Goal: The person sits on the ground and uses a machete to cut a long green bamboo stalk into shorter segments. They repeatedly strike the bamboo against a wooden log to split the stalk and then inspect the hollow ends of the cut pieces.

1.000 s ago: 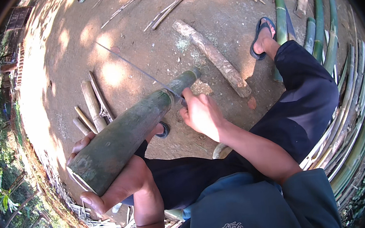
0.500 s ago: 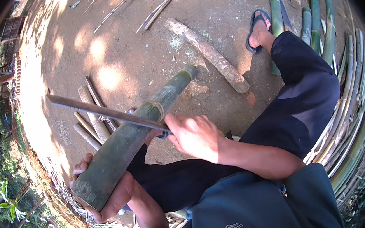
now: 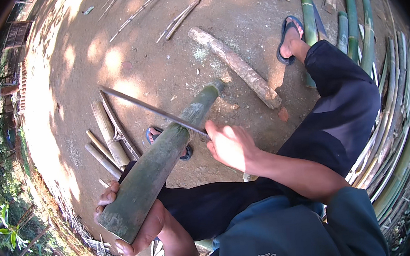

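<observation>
A thick green bamboo section [image 3: 146,180] slants up and away from me above my left thigh. My left hand [image 3: 151,227] is closed around its near end, the thumb below and the fingertips curling over the far side. In my closed right hand [image 3: 230,145] is a machete [image 3: 151,107], its long thin blade pointing to the upper left. The blade lies across the bamboo close to the ringed joint; I cannot tell whether it cuts in or only touches. My fingers hide the handle.
A barkless log [image 3: 238,68] lies on the dirt ahead. Short cut pieces [image 3: 105,130] lie at left near my left sandal [image 3: 153,133]. Green bamboo poles [image 3: 351,20] and a heap of split strips [image 3: 390,154] are on the right. Thin sticks [image 3: 186,13] lie farther off.
The machete has moved right along the bamboo to its joint, and its tip has come right. The bamboo and my left hand have shifted slightly right and down.
</observation>
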Motion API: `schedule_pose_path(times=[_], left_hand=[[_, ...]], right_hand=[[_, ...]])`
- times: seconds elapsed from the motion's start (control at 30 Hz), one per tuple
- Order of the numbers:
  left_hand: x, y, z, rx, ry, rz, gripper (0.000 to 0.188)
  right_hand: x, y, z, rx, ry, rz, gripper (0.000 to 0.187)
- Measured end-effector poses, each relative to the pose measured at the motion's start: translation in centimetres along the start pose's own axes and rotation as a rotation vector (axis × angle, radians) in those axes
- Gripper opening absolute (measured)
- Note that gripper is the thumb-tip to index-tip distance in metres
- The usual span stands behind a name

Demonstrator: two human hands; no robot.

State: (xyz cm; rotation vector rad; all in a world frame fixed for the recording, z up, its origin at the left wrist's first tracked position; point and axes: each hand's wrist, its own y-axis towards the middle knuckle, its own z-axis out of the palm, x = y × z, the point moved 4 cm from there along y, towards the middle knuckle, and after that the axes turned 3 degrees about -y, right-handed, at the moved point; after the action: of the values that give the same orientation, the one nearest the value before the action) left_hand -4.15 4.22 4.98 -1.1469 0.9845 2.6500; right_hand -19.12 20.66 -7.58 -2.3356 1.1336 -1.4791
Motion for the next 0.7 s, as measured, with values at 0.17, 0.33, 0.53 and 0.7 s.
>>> schedule_pose_path(times=[0.17,0.33,0.53,0.7], left_hand=[[-0.2,0.3,-0.4,0.075,0.121,-0.036,0.078],[0.1,-0.5,-1.6,-0.212,0.249,0.035,0.089],[0.0,-0.9,-1.7,-0.648,0.731,0.089,0.113],[0.4,-0.5,-0.6,-0.543,0.727,0.030,0.090]], right_hand=[[-0.9,0.7,-0.3,-0.069,0.084,0.017,0.015],[-1.5,0.3,1.5,-0.025,-0.089,0.010,0.018],[-1.3,1.4,3.4,-0.262,-0.042,-0.076,0.022],[-0.6,-0.1,4.1,-0.114,-0.116,-0.248,0.026]])
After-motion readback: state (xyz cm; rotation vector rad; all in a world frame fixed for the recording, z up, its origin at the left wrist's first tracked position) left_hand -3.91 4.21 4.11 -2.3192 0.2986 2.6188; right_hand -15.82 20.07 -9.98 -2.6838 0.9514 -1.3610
